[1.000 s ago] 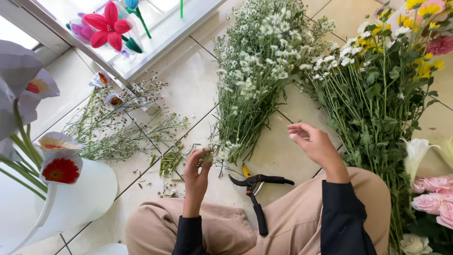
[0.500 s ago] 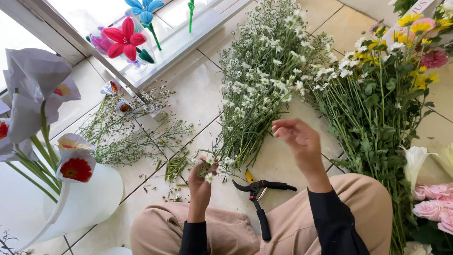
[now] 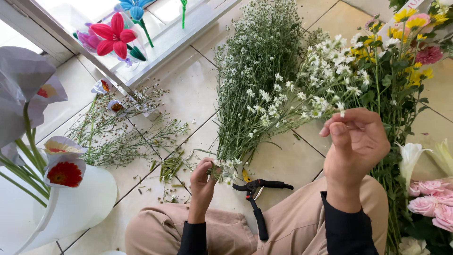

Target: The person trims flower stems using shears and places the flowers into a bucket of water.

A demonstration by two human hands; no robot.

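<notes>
My left hand (image 3: 202, 183) grips the cut ends of a small bunch of white daisy-like flowers (image 3: 288, 106), low over the tiled floor. The stems slant up and to the right, where my right hand (image 3: 355, 146) pinches a thin stem near the flower heads between thumb and fingers. A big bundle of small white flowers (image 3: 257, 71) lies on the floor behind the held bunch. Black pruning shears (image 3: 257, 198) rest on the floor and my tan trouser leg, between my two hands.
A white bucket (image 3: 75, 208) with large paper-like flowers stands at left. Trimmed green stems and wispy sprigs (image 3: 127, 134) lie on the tiles. Mixed yellow, pink and white flowers (image 3: 410, 52) and pink roses (image 3: 432, 203) crowd the right side. Artificial red and blue flowers (image 3: 113, 38) stand at a window ledge.
The view has drawn closer. My right hand rose and moved right, now pinching a stem near the flower heads. My left hand stayed low at the stem ends.
</notes>
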